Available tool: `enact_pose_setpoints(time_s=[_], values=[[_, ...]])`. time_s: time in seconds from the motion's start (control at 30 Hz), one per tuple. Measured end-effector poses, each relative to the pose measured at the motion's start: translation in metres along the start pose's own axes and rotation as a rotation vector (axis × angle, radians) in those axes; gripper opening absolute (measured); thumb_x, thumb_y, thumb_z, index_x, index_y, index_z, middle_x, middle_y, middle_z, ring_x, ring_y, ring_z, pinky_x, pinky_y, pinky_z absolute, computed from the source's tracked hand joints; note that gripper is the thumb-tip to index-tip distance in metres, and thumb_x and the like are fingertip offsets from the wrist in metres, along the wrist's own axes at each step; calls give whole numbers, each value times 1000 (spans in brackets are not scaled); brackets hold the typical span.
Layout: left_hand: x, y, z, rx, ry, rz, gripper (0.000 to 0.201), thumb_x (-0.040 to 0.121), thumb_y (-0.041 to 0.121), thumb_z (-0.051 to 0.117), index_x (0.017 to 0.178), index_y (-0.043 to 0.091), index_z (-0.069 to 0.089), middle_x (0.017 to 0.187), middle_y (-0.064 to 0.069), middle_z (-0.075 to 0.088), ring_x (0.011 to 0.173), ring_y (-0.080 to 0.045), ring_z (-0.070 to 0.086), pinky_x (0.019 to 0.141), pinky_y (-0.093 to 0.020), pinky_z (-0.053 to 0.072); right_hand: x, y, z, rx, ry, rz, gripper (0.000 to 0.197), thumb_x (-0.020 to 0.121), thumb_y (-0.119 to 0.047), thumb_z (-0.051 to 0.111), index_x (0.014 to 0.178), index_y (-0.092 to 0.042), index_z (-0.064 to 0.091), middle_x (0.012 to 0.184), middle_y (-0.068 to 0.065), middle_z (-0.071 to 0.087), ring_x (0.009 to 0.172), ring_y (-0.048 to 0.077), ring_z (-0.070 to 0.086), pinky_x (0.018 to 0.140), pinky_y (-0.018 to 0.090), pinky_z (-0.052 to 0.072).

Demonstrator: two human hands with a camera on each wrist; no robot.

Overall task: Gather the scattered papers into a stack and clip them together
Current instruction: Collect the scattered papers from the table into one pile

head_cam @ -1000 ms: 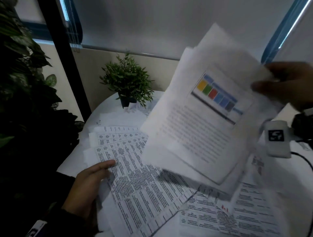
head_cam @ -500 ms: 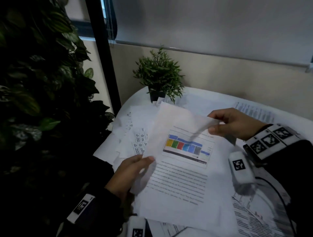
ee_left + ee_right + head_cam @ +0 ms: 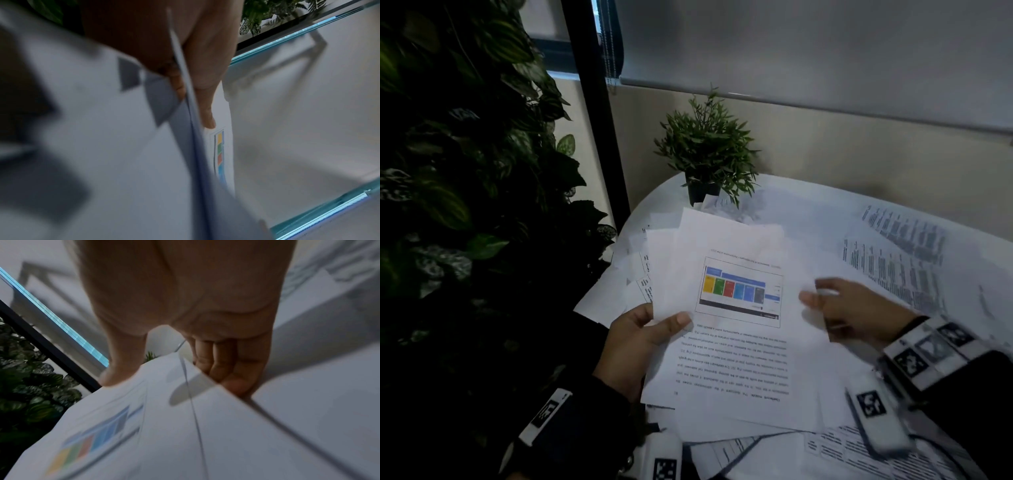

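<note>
A stack of white papers point(image 3: 739, 370), topped by a sheet with a coloured chart point(image 3: 739, 291), is held just above the table. My left hand point(image 3: 671, 322) grips its left edge, thumb on top and fingers beneath; the left wrist view shows the thumb point(image 3: 205, 110) pressed on the stack point(image 3: 205, 162) beside the chart. My right hand point(image 3: 822, 301), blurred, is at the stack's right edge. In the right wrist view this hand point(image 3: 168, 376) has its thumb on the chart side of the papers point(image 3: 164, 434) and its fingers point(image 3: 226, 369) behind the edge. No clip is visible.
Loose printed sheets lie on the white round table point(image 3: 808, 202): at the right point(image 3: 900, 257), under the stack at the front point(image 3: 842, 452) and at the left point(image 3: 640, 274). A small potted plant point(image 3: 705, 154) stands at the back. Large dark foliage point(image 3: 465, 171) and a black post point(image 3: 599, 120) border the left.
A second ago my right hand alone held the stack high while my left lay on the table sheets. Now the stack is lower, my left hand grips it, and my right slid down its edge.
</note>
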State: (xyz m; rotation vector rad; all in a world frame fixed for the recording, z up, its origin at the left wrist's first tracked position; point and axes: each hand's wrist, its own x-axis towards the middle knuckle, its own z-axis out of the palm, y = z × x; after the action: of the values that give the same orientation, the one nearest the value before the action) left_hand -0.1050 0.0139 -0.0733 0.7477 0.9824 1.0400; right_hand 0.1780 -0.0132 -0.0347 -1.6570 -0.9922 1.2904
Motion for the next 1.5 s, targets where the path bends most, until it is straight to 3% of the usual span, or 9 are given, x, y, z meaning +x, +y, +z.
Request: enact_pose_setpoints(time_s=[0.23,0.4,0.5,0.73,0.93,1.03,1.17,1.33,1.5], values=[[-3,-2,1,25,22,-12,18,88,11,63,101,0,71,99,-14,75,90,-30,72,76,-37,57,-10,27,-5,143,-30,-157,93,29,-38,94,110,-2,65,101,14,73,92,28,70,67,29,58],[0,-4,-2,72,80,22,18,88,9,63,102,0,70,103,-15,73,94,-33,70,86,-45,55,-15,27,-25,159,44,-154,58,59,-27,86,109,-6,65,91,8,75,78,21,73,59,26,57],[-2,-2,2,45,76,24,21,83,14,69,96,-4,71,99,-14,74,93,-28,71,84,-40,56,-13,32,-32,129,118,-186,92,18,-54,90,98,-14,71,96,10,74,85,27,72,66,33,59],[-10,2,6,-36,23,27,18,84,-2,63,99,-10,68,99,-19,73,90,-32,71,72,-35,60,-17,28,-30,97,243,-195,11,88,-4,59,95,-11,65,80,2,75,64,13,69,55,25,57],[-11,3,5,-58,18,55,19,79,-6,66,99,-8,68,93,-15,75,78,-26,73,59,-27,58,-13,34,-85,-107,676,-215,7,86,-11,62,92,-10,64,86,5,74,72,23,62,75,36,53],[-8,1,4,-29,42,59,23,78,-2,69,101,-8,68,97,-17,74,85,-29,73,65,-30,59,-18,22,-105,-127,834,-291,24,86,-19,59,108,-9,59,111,21,64,59,-4,60,56,11,49],[-6,-1,4,-69,28,67,30,76,-3,69,106,-8,66,102,-18,73,91,-31,71,71,-32,60,-27,6,-79,-148,654,-236,4,89,-14,59,91,-14,62,91,8,66,80,19,63,62,20,50],[-5,-5,7,-67,23,95,64,49,15,92,105,-3,68,101,-16,73,90,-32,71,66,-31,59,-38,13,-9,78,192,-28,11,87,-5,60,92,-11,53,61,1,65,48,13,56,45,18,44],[-7,0,10,-74,33,69,28,91,7,58,117,-2,62,110,-14,70,98,-25,69,74,-29,59,-26,10,-22,134,388,-120,20,82,3,64,97,-9,60,86,14,68,72,26,62,69,36,56]])
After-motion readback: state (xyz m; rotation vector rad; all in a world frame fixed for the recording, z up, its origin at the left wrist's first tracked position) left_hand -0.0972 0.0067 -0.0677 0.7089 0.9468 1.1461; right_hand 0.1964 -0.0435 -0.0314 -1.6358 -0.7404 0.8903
